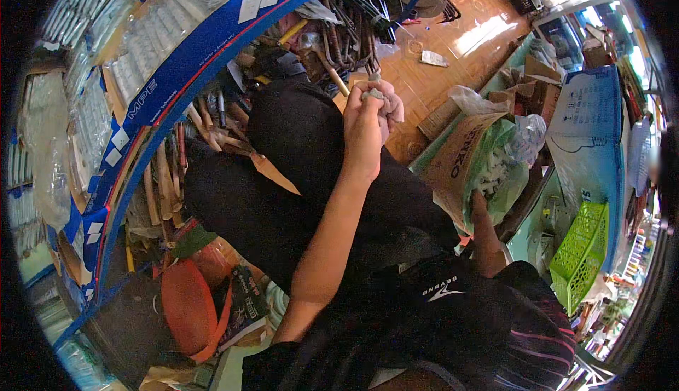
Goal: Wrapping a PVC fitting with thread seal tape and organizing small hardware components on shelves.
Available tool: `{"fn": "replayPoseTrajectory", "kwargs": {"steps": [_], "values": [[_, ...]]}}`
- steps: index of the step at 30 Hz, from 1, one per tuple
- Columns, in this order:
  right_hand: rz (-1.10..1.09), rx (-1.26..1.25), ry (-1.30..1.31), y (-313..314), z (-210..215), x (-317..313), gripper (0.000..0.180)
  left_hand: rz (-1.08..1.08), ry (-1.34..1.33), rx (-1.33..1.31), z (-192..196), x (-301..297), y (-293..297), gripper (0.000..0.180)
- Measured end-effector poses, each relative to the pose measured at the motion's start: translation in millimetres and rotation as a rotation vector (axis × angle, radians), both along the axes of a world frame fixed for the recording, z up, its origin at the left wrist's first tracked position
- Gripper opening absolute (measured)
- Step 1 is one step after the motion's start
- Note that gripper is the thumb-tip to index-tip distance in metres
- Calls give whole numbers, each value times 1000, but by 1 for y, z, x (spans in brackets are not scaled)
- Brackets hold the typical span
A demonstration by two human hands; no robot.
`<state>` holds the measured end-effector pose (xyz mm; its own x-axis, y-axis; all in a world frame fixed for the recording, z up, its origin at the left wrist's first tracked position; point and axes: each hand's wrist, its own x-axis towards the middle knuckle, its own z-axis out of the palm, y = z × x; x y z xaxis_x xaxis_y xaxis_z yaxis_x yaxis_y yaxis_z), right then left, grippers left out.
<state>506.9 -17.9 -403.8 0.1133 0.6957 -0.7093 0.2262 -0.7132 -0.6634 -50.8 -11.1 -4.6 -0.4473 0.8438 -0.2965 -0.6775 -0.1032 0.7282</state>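
My left hand (363, 125) is raised in front of my dark-clothed knees, its fingers closed round a crumpled pale-grey cloth (392, 108). Parts of this bundle stick out past the thumb and on the right of the fist. On the right, my right hand (481, 210) reaches down to a brown carton (456, 157) lined with a green plastic bag (506, 203). Small white pieces (495, 171) show inside the bag. The right fingers are hidden at the edge of the bag, so their grip does not show.
A blue-edged shelf (177, 72) with plastic-wrapped goods curves along the left. Wooden-handled tools (159, 179) crowd beneath it. A red-orange basin (187, 306) is at lower left. To the right stand a large blue carton (583, 129) and a green basket (580, 256). Tiled floor (453, 44) lies ahead.
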Motion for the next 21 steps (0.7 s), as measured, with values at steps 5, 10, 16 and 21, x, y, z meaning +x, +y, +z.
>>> {"fn": "replayPoseTrajectory", "kwargs": {"steps": [5,10,16,21], "values": [[-313,157,-119,54,69,3,63,6,-96,92,23,-1,-1,11],[-8,732,-978,20,176,-118,52,5,-74,62,7,6,3,11],[245,970,-649,22,283,-251,39,-114,-78,68,-3,13,10,26],[164,707,-61,59,341,-345,45,-325,291,121,4,23,7,40]]}}
